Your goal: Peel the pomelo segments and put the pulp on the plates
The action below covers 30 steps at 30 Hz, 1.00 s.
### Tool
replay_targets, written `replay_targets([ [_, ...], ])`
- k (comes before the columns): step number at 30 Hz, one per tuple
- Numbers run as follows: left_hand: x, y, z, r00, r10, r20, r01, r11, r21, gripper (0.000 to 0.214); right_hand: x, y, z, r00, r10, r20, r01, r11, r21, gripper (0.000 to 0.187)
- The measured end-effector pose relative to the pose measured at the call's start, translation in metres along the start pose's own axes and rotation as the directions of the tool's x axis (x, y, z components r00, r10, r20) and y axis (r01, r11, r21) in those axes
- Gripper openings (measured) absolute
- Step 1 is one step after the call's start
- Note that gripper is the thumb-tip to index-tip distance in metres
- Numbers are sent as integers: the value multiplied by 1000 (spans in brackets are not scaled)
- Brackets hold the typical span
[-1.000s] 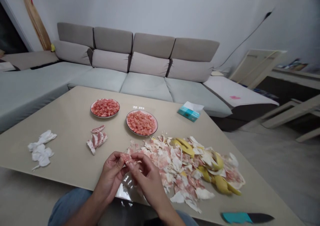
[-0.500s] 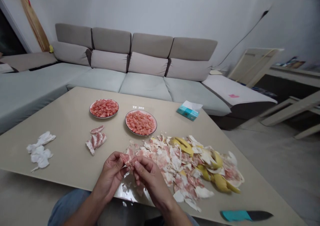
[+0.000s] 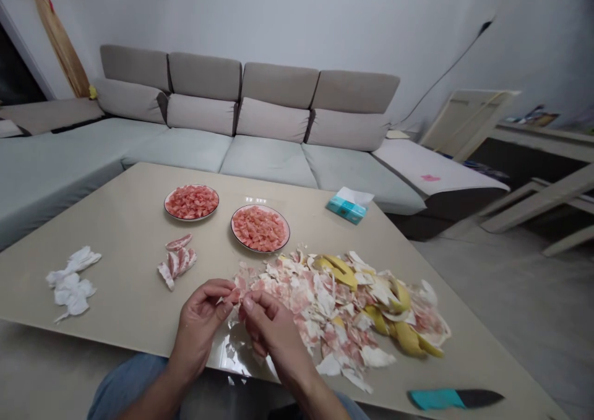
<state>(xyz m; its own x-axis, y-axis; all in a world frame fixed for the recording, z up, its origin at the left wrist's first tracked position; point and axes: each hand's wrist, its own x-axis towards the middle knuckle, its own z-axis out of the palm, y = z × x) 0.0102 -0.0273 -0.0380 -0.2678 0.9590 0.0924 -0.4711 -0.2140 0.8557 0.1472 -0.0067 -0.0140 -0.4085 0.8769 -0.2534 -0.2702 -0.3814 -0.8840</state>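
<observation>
Between my hands, over the table's front edge, is a small pink piece of pomelo flesh (image 3: 234, 295). My left hand (image 3: 197, 324) pinches it between thumb and fingers. From the other side, my right hand (image 3: 273, 327) has its thumb and forefinger closed at the piece's right end; what exactly lies between those fingertips is mostly hidden. Beside and behind my right hand spreads a heap of white and pink pomelo membrane (image 3: 320, 296), with yellow-green rind (image 3: 411, 339) on its right side. Several unpeeled pomelo segments (image 3: 179, 262) lie beyond my left hand.
Two plates (image 3: 185, 218) (image 3: 253, 247) piled with pink pulp stand farther back. A teal-handled knife (image 3: 455, 398) lies at the front right edge, crumpled tissues (image 3: 74, 287) at left, a tissue pack (image 3: 349, 206) at back right. A grey sofa (image 3: 264, 154) stands behind the table.
Both hands stay together at nearly the same spot. The pomelo piece has turned slightly in my left fingers, and the right fingertips have shifted a little. The camera view has moved slightly.
</observation>
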Motion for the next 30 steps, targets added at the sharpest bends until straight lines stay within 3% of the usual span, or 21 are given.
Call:
replay_targets([
  [6,0,-5,-3,994,81,78,-88,991,98,8,2,-1,-3,1000,-8,-1,8,1000,17,39],
  [16,-1,0,1,998,-28,-53,32,997,71,8,0,-3,-1,999,-36,37,33,995,99,35],
  [25,-1,4,3,996,-26,-91,29,999,37,11,0,-2,0,998,10,70,-24,976,217,27],
  [30,-2,3,3,997,-10,-79,14,998,53,11,0,-3,1,999,-3,54,-5,991,135,33],
])
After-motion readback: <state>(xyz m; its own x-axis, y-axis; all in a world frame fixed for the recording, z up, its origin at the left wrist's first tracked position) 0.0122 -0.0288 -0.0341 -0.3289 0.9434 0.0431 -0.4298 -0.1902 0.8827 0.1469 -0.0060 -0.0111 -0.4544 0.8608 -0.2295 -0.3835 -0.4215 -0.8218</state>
